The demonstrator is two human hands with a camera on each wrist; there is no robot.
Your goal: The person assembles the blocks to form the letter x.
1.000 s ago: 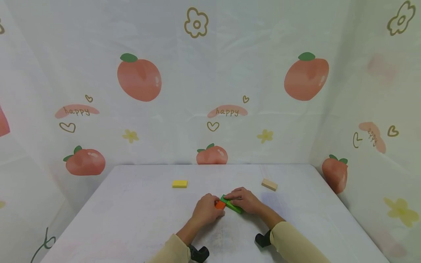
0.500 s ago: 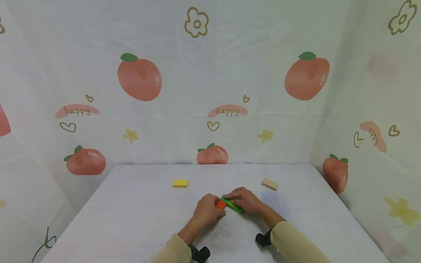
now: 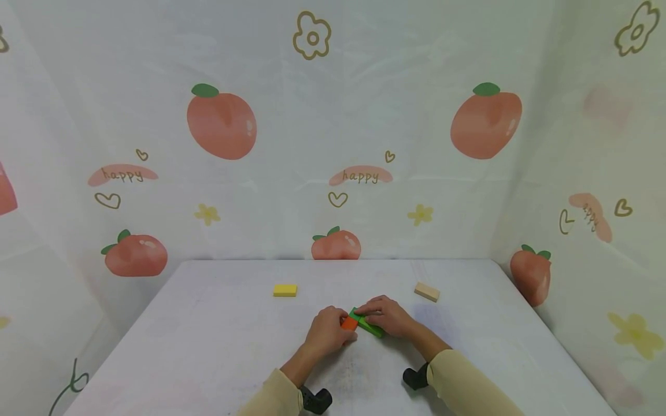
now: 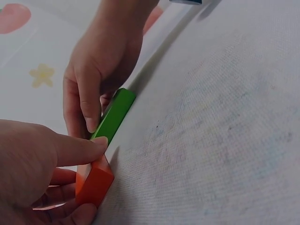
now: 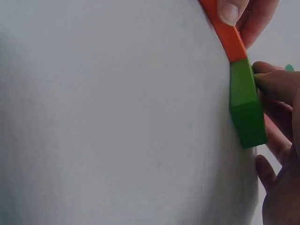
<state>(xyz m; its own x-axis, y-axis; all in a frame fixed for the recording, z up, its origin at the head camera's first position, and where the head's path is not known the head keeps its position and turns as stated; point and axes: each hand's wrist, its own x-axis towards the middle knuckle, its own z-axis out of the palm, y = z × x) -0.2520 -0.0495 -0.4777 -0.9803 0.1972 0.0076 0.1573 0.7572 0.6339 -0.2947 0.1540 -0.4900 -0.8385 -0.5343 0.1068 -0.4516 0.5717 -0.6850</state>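
Observation:
Near the middle of the table, my left hand (image 3: 324, 332) pinches an orange block (image 3: 350, 323). In the left wrist view, the thumb lies on top of the orange block (image 4: 95, 185) and the other fingers reach round its far side and end. My right hand (image 3: 387, 316) holds a green block (image 3: 372, 328), its fingers bent over the far side. In the right wrist view, the green block (image 5: 246, 101) meets the orange one end to end, at a slight angle. A second green patch (image 3: 354, 314) shows beyond this joint, partly covered by fingertips.
A yellow block (image 3: 285, 290) lies at the back left of the white table (image 3: 208, 346). A plain wooden block (image 3: 426, 292) lies at the back right. Behind the table hangs a fruit-printed curtain (image 3: 281, 127). Black wrist devices (image 3: 316, 400) show below both sleeves.

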